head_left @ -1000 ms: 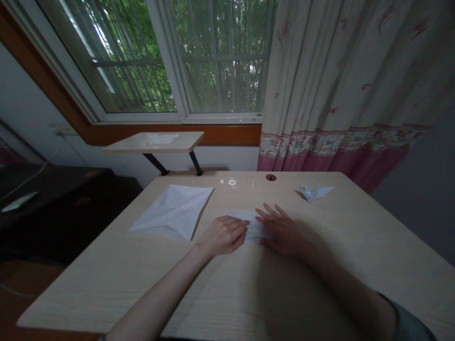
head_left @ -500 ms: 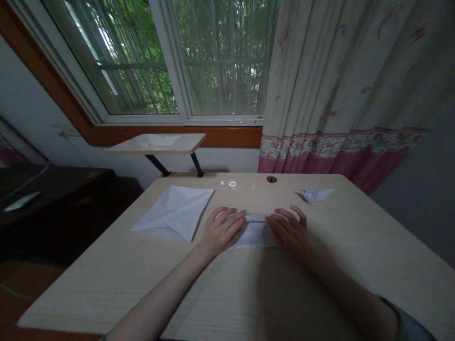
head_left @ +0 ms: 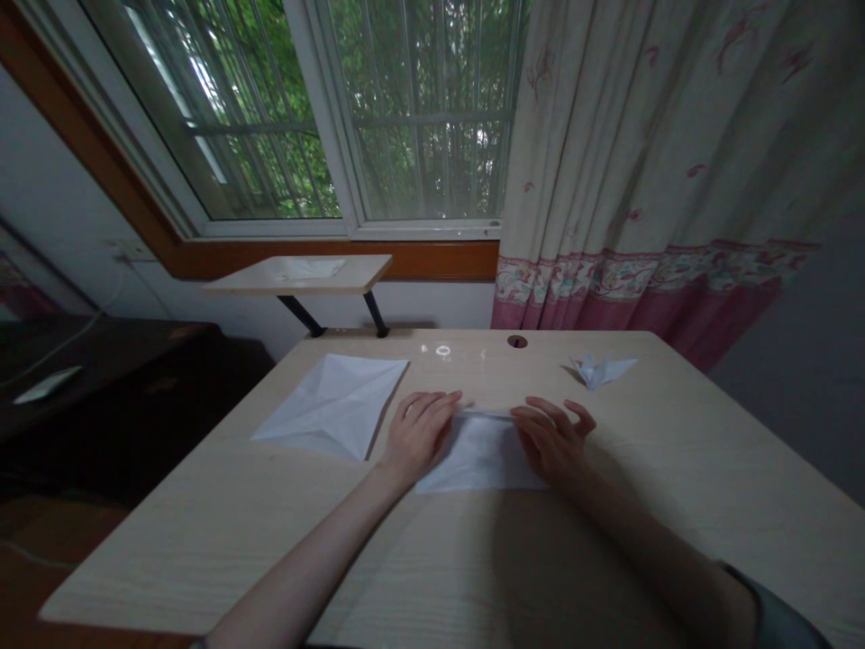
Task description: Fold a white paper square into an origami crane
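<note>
A sheet of white paper (head_left: 483,455) lies on the desk between my hands, its far edge folded or slightly raised. My left hand (head_left: 423,433) grips the far left corner, fingers together and thumb hidden beneath. At the far right corner, my right hand (head_left: 550,437) pinches the same paper between thumb and index finger, with its outer fingers lifted and curled. A second, creased white sheet (head_left: 338,401) rests flat to the left of my left hand. Beyond my right hand sits a folded paper crane (head_left: 598,370).
The pale wooden desk (head_left: 338,559) has a round cable hole (head_left: 517,342) near its back edge. A small raised shelf (head_left: 270,275) at back left bears another piece of paper. Behind are a barred window and a floral curtain (head_left: 628,180). A dark table (head_left: 40,351) stands at left.
The paper between my hands shows more of its surface, its near edge now closer to me. The narrow strip at its far edge looks thinner. Both hands have shifted only slightly.
</note>
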Motion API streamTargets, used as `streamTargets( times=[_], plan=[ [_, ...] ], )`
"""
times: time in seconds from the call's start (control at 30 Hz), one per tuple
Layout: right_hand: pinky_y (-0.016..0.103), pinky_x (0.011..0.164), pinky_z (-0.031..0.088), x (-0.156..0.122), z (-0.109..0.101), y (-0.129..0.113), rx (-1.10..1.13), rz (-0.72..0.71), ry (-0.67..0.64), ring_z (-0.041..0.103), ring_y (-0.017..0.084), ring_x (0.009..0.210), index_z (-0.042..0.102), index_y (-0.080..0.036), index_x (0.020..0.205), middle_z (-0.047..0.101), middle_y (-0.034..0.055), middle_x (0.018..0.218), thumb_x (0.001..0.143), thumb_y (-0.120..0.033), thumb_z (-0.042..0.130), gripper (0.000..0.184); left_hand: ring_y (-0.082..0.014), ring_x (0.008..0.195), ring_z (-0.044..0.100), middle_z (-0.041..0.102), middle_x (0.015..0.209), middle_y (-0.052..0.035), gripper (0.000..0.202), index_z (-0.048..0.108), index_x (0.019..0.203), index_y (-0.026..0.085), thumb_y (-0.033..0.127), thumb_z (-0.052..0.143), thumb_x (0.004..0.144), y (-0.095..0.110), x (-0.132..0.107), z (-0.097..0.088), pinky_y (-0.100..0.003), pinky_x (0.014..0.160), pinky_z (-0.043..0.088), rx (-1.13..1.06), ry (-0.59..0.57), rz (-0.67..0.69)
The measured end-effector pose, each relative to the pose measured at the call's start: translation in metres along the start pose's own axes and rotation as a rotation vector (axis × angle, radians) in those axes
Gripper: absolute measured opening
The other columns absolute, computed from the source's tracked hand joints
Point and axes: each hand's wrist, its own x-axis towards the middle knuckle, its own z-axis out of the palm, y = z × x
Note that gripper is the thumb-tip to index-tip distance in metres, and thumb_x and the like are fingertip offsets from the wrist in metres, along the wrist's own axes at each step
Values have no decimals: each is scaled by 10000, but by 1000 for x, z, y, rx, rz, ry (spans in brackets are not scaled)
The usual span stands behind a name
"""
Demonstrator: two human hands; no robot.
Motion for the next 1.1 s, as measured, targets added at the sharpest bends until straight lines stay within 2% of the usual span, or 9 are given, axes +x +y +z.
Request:
streamTargets(
  times=[0.13, 0.23, 0.33, 0.43, 0.5, 0.63, 0.87, 1.1],
  plan=[
    [429, 1128, 105, 0, 4, 2, -42, 1, -4, 586, 195, 1167, 621, -292, 1040, 734, -20, 1095, 922, -149, 543, 201, -212, 1086, 645, 693, 1202, -82, 308, 517, 1203, 228, 92, 478, 930, -2, 0, 1, -377, 940, 463, 27, 35, 8],
    [448, 1125, 129, 2, 7, 2, -98, 10, 32, 552, 213, 1197, 630, -290, 1035, 713, -4, 1176, 919, -162, 548, 191, -232, 1168, 601, 651, 1271, -77, 287, 551, 1180, 249, 116, 487, 933, -2, 1, 1, -408, 986, 437, 87, 11, -15],
    [474, 1123, 143, 2, 11, 2, -148, 42, 9, 506, 243, 1246, 602, -305, 1200, 661, 32, 1283, 926, -186, 527, 307, -265, 1263, 522, 577, 1368, -89, 342, 549, 1240, 251, 148, 525, 914, 1, 1, 2, -456, 1061, 376, 140, -8, -73],
    [503, 1132, 118, 0, 14, 0, -161, 78, -59, 442, 269, 1316, 474, -319, 1395, 577, 45, 1399, 935, -199, 499, 476, -298, 1334, 437, 500, 1440, -108, 426, 519, 1311, 247, 184, 572, 893, 4, 2, 4, -496, 1107, 321, 171, -11, -109],
    [517, 1137, 103, 0, 15, -1, -162, 90, -102, 404, 277, 1352, 396, -315, 1459, 520, 49, 1457, 943, -205, 484, 535, -317, 1372, 384, 439, 1483, -121, 475, 488, 1356, 244, 206, 581, 891, 5, 1, 6, -520, 1121, 303, 167, -34, -126],
    [542, 1143, 83, 2, 17, -3, -159, 83, -187, 351, 284, 1398, 327, -284, 1497, 442, 67, 1515, 965, -234, 457, 549, -346, 1433, 286, 319, 1550, -155, 513, 434, 1416, 211, 236, 548, 917, 5, 0, 10, -560, 1148, 263, 135, -133, -138],
    [615, 1150, -12, 6, 19, 0, -56, 111, -438, 306, 300, 1433, 278, -270, 1518, 364, 76, 1556, 981, -252, 407, 552, -337, 1489, 165, 259, 1586, -165, 558, 371, 1469, 191, 351, 529, 958, 1, -4, 17, -601, 1178, 186, 62, -363, -106],
    [659, 1146, -23, -4, 29, 8, 14, 129, -541, 377, 297, 1400, 443, -239, 1428, 467, 94, 1491, 984, -277, 408, 447, -322, 1491, 174, 290, 1580, -156, 584, 411, 1446, 204, 502, 517, 956, -3, -13, 25, -618, 1168, 198, -64, -579, -70]
  ],
)
